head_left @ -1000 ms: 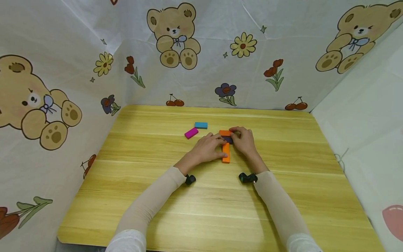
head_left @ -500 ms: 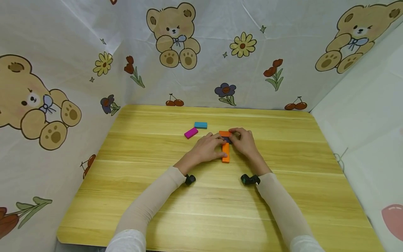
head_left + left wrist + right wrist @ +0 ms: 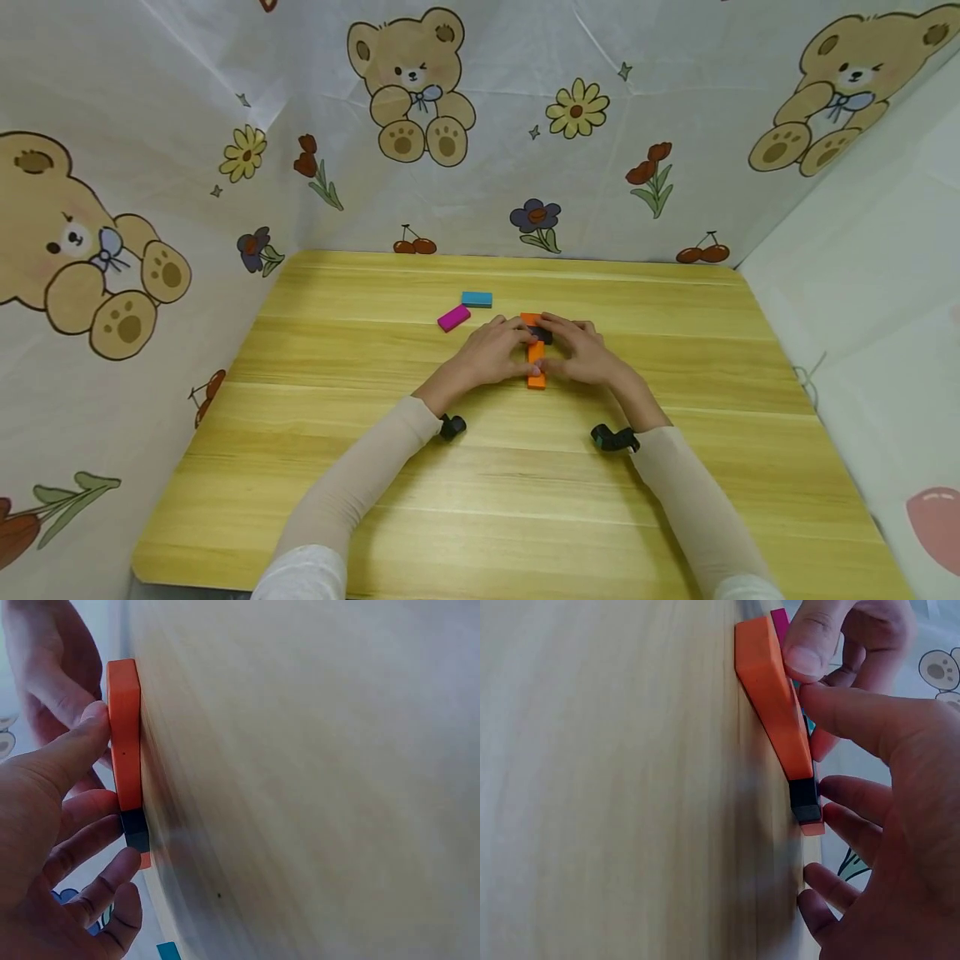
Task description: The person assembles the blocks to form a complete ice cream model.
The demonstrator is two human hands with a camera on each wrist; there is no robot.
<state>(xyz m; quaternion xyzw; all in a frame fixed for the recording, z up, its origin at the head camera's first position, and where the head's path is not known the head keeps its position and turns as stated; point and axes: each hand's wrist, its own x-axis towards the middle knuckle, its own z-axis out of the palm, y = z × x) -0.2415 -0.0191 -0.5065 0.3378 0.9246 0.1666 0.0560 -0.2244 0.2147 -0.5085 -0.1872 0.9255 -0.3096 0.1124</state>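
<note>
Your right hand (image 3: 588, 357) has swung its thumb toward you, down close to your left thumb, while your left hand (image 3: 491, 350) has stayed in place. On the tabletop (image 3: 495, 500), the near orange block (image 3: 772, 694) runs lengthwise from the near side of the dark block (image 3: 805, 801); the far orange block (image 3: 529, 318) lies crosswise just beyond it. Fingers of both hands are spread around the dark block, both thumbs at the near orange block; how firmly they press, you cannot tell. Left of the dark block lie a magenta block (image 3: 453, 317) and a blue block (image 3: 477, 299).
</note>
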